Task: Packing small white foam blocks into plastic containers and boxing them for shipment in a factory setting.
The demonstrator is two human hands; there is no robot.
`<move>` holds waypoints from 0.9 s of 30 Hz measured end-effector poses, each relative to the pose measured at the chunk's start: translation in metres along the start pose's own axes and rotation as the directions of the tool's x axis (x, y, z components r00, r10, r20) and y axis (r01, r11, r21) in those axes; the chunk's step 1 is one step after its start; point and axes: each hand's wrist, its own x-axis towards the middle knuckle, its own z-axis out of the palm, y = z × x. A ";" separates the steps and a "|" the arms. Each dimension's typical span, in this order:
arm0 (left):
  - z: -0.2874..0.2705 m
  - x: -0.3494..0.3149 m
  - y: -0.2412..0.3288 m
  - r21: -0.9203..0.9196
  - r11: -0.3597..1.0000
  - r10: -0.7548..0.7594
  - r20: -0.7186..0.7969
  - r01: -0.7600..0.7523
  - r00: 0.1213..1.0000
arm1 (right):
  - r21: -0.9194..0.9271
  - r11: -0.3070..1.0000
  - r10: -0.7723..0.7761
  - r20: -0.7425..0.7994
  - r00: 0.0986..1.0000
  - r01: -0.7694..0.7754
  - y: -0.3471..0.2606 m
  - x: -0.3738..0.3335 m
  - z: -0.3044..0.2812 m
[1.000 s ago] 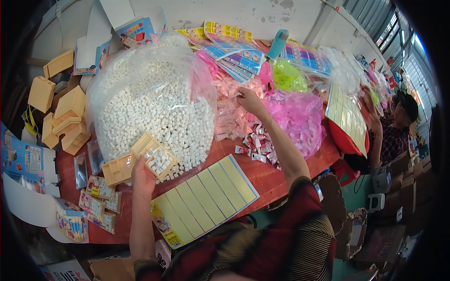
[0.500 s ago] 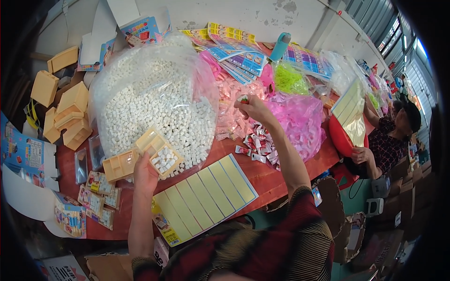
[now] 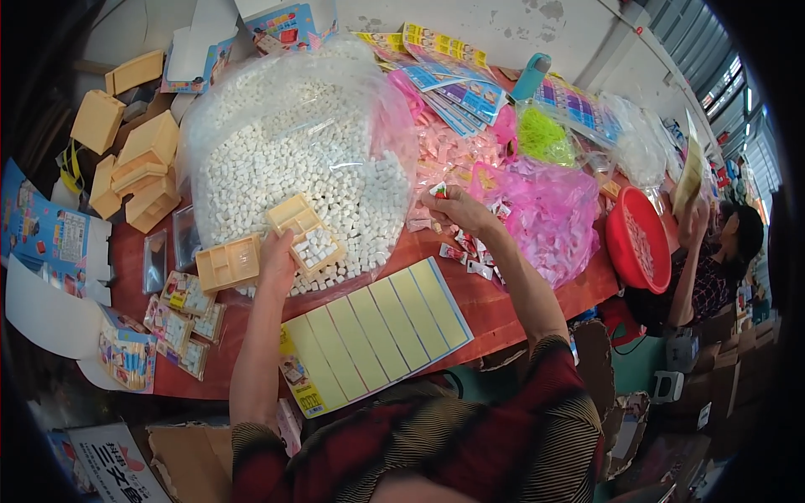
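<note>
My left hand (image 3: pixel 278 256) grips a beige plastic divided box (image 3: pixel 290 210) over the near edge of a big clear bag (image 3: pixel 210 126) of small white cubes. White cubes (image 3: pixel 316 248) fill one part of that box. Just left of the hand lies a second beige box (image 3: pixel 230 263) with its compartments facing up; whether my fingers touch it is hidden. My right hand (image 3: pixel 466 211), closed, pinches a small red, white and green wrapped packet (image 3: pixel 438 191) above the pink pieces (image 3: pixel 457 151). Similar wrapped packets (image 3: pixel 480 269) lie loose below that hand.
A yellow lined sheet (image 3: pixel 377 335) lies at the front edge. Packed cube sets (image 3: pixel 186 295) and beige boxes (image 3: pixel 149 151) sit left. A pink bag (image 3: pixel 553 218), green shreds (image 3: pixel 543 134) and a red bowl (image 3: pixel 641 239) stand right, near another person (image 3: pixel 713 260) holding a sheet.
The view has shifted slightly. My right hand, still pinching the packet, has come a little nearer and leftward. The other person has raised the sheet away, uncovering the red bowl.
</note>
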 end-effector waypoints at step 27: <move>0.128 -0.045 -0.041 0.748 0.272 0.131 0.594 -0.605 0.793 | -0.579 0.746 -0.292 0.159 0.943 0.328 -0.021 -0.037 0.009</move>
